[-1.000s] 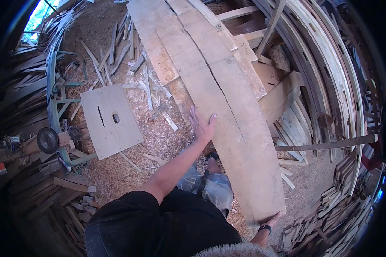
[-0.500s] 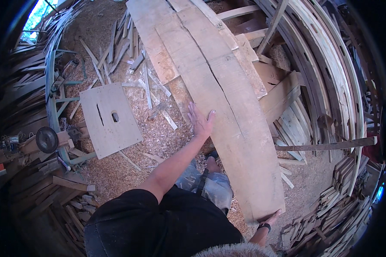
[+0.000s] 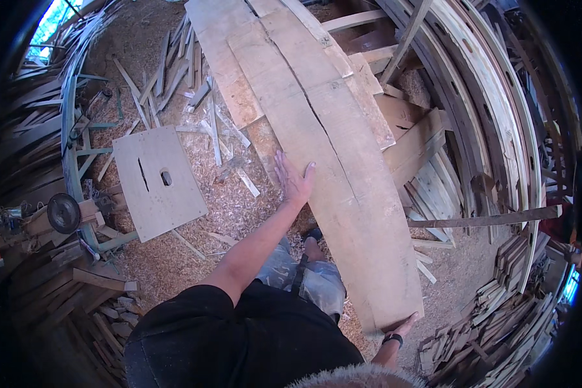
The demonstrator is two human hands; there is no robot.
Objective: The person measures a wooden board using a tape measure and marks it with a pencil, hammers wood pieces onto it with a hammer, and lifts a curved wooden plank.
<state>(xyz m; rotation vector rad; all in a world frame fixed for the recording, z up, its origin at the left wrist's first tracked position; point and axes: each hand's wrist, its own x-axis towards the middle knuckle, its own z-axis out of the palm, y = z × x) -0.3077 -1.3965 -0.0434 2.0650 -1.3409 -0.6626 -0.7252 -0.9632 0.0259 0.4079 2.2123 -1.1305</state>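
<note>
The floor point(image 3: 194, 258) is covered in sawdust. On it lie loose wood strips point(image 3: 174, 71), offcuts point(image 3: 246, 183) and a square board point(image 3: 158, 181) with a slot and a hole. Stacked slats point(image 3: 498, 310) sit at its right edge, planks point(image 3: 427, 149) beside them.

my left hand point(image 3: 294, 181) slid slightly up the long plank's point(image 3: 343, 187) left edge | fingers spread flatter | my right hand point(image 3: 404, 323) at near end shifted marginally | plank barely moved
</note>
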